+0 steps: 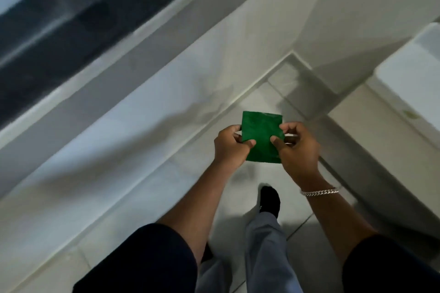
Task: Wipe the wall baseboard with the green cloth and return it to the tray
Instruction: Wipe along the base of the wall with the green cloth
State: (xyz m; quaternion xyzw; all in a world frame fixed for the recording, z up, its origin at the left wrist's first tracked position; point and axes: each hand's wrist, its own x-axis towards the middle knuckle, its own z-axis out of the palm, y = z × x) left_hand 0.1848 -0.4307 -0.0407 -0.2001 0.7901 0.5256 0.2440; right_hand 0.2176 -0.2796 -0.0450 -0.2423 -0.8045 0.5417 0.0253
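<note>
Step in hand, as I judge it: cloth preparation, before any wiping. I see the green cloth (260, 137) folded to a flat square, held in the air above the floor (147, 188) in front of the body, between both hands. It touches neither wall nor floor.

Left hand (229, 146): thumb on the near face of the cloth at its left edge, fingers (234, 129) curled round behind; pinched shut on the fabric.

Right hand (297, 147): thumb pressed on the cloth's right side, fingers (289, 127) bent over its right edge; also closed on the fabric. A silver bracelet (320, 191) sits at that wrist.

The baseboard (257, 81) runs along the foot of the wall, diagonally from the lower left up to the floor's far corner, well apart from the cloth. One dark shoe (270, 200) is forward on the tiles. The view is motion-blurred, so fine detail of the grip is uncertain. No tray in view.

Next move, my judgement: drop low, bring the cloth down to the baseboard in one hand, press flat against it and draw along its length
</note>
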